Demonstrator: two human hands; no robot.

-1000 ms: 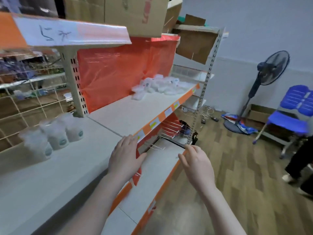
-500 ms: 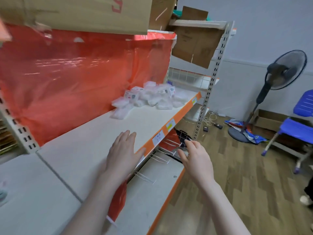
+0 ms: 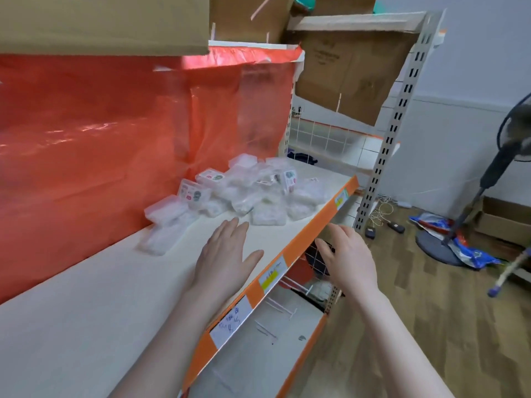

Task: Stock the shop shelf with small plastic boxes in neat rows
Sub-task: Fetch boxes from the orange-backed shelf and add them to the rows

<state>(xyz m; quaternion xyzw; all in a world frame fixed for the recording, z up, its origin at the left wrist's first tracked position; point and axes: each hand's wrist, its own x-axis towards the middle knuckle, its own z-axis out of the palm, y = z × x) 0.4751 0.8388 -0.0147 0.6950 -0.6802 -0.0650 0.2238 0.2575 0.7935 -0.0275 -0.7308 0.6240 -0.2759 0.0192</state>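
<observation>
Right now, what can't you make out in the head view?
- Box count: the small plastic boxes lie heaped, the upper ones covering those beneath.
- Box label print: too small and blurred.
- Price tags on the shelf edge: writing unreadable.
- Right hand fingertips: hidden behind its own back.
- Left hand: contact with the shelf unclear.
- Fan: cut by the right edge.

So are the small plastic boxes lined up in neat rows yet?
No, the small plastic boxes lie in a loose heap against the red sheet, and neither hand holds one.

bare shelf (image 3: pixel 86 305) front-left, box pile (image 3: pixel 247 191) blocking rear-right, cardboard (image 3: pixel 100 21) overhead
</observation>
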